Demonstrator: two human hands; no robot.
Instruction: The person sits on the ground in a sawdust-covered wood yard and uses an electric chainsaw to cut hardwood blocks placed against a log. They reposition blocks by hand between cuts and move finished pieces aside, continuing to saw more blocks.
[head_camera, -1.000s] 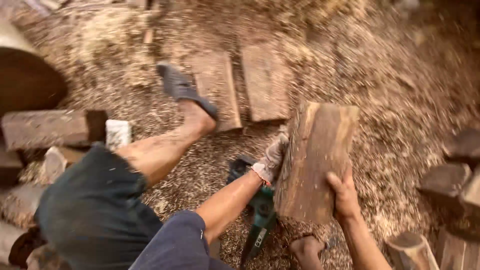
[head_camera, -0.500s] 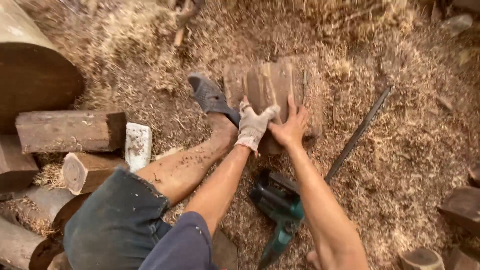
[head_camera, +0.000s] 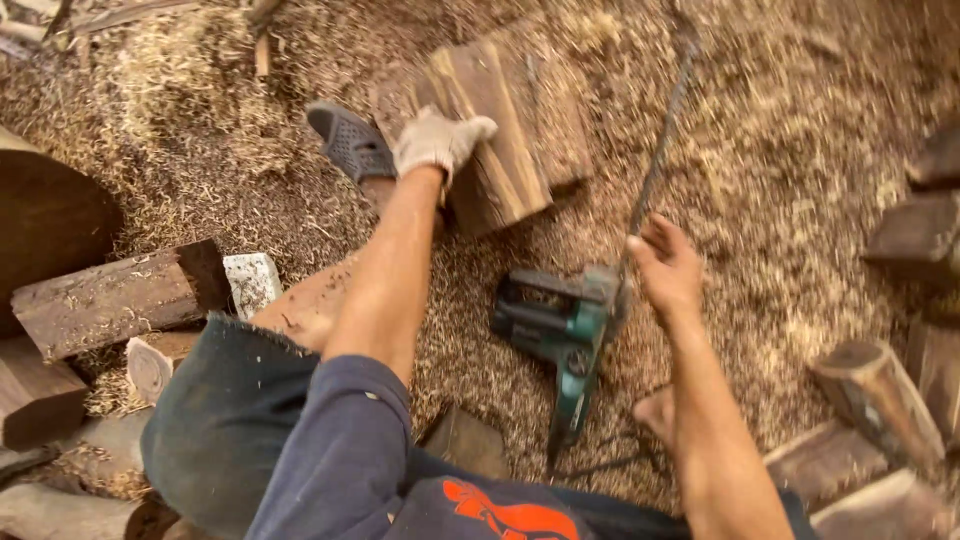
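Observation:
My left hand (head_camera: 438, 140), in a pale work glove, grips the near edge of a thick wooden slab (head_camera: 510, 130) that lies on the sawdust-covered ground. My right hand (head_camera: 665, 265) is bare, fingers apart, hovering just right of a green electric chainsaw (head_camera: 565, 335) whose long bar (head_camera: 660, 150) points away from me. The right hand holds nothing. My left leg stretches forward, with a grey clog (head_camera: 350, 140) next to the slab.
Cut logs and blocks lie at the left (head_camera: 110, 300) and at the right (head_camera: 880, 400). A small white block (head_camera: 250, 282) sits by my knee. A large dark round trunk (head_camera: 45, 215) stands far left. Sawdust covers the ground.
The slab has gone from upright in both hands to lying on the ground. My right hand let go of it and drew back toward the chainsaw.

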